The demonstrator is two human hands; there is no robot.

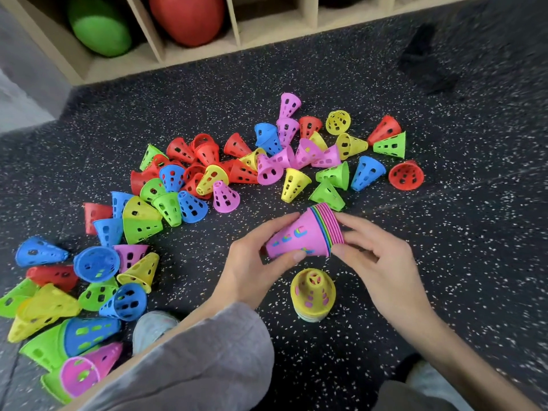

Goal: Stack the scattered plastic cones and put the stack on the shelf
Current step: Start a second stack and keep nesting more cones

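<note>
Short yellow perforated plastic cone stack (313,295) stands on the speckled black rubber floor (444,262). Just beyond it, left hand (255,262) pinches the tip and right hand (376,256) grips the rims of a pink-topped nested cone stack (305,235), held sideways. Likely light, stiff, slick: hold both ends. Beyond: scattered loose cones (213,176), then wooden shelf (237,40).

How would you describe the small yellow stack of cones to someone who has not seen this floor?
Find the two hands holding the pink stack. Just below them, the yellow stack stands alone upright on the dark speckled floor, unlike the loose cones lying scattered.
</note>
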